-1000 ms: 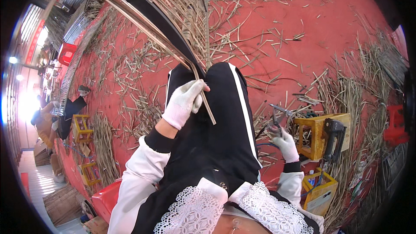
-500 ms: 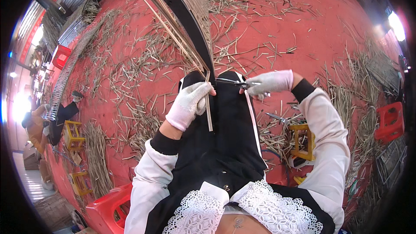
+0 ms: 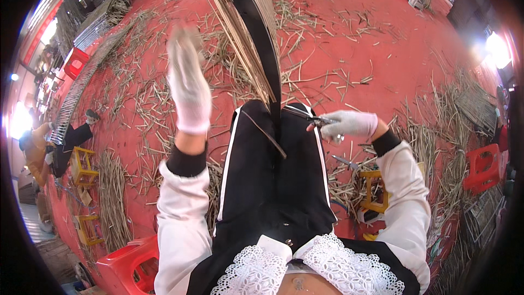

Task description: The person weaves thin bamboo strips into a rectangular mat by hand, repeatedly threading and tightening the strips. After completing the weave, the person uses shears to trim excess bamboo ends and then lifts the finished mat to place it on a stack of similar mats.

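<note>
My gloved left hand is raised to the left of the woven panel, well apart from it. Motion smears its fingers, so whether they hold anything is unclear. In my gloved right hand is a pair of metal scissors, the blades pointing left over my right thigh towards the panel's lower tip. The panel stands between my knees, with a curved black edge band and loose tan strips along its left side. A short cut strip lies aslant on my black trousers.
Cut strips litter the red floor. A red stool is at lower left, a yellow stool by my right arm. Another red stool stands far right. At far left another person sits near a long woven piece.
My left hand has left the panel's lower tip and swung up and left. The strip below it now lies loose on my lap. The scissors have drawn slightly right and down.
</note>
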The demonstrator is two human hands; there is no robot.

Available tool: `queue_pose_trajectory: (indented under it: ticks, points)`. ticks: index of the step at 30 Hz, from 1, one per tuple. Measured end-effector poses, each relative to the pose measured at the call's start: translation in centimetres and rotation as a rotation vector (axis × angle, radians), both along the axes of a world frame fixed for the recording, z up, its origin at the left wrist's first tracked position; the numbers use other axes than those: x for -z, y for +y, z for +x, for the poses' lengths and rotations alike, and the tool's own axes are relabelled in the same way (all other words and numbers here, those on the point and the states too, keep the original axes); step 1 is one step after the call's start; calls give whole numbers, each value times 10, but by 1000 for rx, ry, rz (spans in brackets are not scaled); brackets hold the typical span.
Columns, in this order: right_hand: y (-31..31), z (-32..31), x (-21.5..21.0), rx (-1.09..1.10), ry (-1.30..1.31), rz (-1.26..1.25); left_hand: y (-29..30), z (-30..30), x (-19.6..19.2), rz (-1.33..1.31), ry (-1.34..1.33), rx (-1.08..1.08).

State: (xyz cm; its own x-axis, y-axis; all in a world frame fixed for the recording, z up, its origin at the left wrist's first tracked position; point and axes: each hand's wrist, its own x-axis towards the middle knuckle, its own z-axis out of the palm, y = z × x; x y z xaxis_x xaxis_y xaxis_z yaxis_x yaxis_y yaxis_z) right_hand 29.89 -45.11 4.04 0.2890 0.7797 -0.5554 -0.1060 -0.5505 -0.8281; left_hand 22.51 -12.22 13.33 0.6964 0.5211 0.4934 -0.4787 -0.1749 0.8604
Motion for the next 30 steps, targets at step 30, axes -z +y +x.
queue_pose_trajectory:
  ticks: [30]
  points:
    - [1, -74, -108, -46, -176, -144, -75, -113, 144, -109, 316, 128]
